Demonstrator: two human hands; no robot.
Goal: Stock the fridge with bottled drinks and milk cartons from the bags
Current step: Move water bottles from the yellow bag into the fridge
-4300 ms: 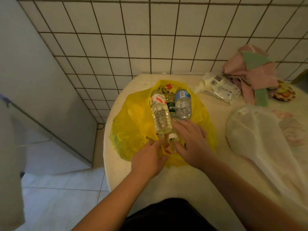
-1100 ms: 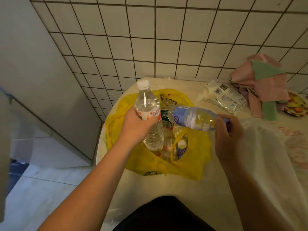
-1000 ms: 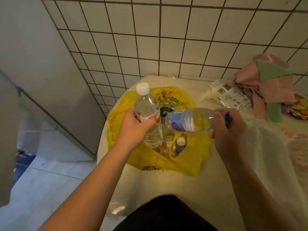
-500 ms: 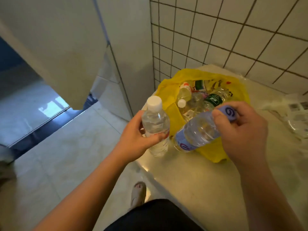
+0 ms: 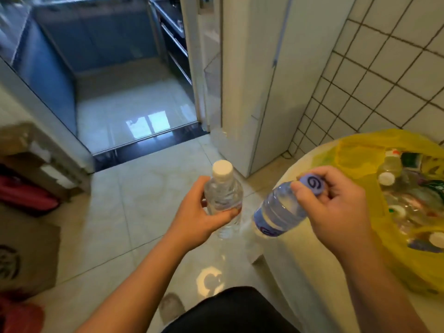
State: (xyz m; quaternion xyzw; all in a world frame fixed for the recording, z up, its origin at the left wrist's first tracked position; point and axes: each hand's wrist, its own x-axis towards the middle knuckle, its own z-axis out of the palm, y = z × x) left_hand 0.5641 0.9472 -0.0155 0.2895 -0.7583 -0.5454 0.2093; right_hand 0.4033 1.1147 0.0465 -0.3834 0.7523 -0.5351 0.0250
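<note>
While the left hand [image 5: 198, 218] wraps its fingers round the middle of a clear water bottle [image 5: 223, 198], that bottle stands straight up in the air, with its white cap [image 5: 223, 169] on top. It has a red and white label under the fingers. It hangs over the shiny floor [image 5: 134, 212], not over the table.

Just beside it, the right hand [image 5: 336, 210] holds a second bottle [image 5: 278, 212] by its top end. The thumb and fingers curl round the neck and the purple cap [image 5: 312, 183], which has a swirl on it. This bottle leans, with its bottom pointing down toward the first bottle. It has a blue and purple label. The two bottles are very close, but I cannot tell if they touch.

Under the right arm is a pale round table [image 5: 312, 272]. On it, at the right, sits an open yellow bag [image 5: 360, 150]. More bottles [image 5: 396, 188] lie inside the bag, some with white caps and one with a green label.

Behind the table is a wall of white tiles [image 5: 384, 68]. Next to the wall stands a tall white unit [image 5: 252, 80]. Past it, a doorway [image 5: 132, 104] opens into a dim blue room. At the far left are a brown box [image 5: 26, 265] and something red [image 5: 26, 195] on the floor.
</note>
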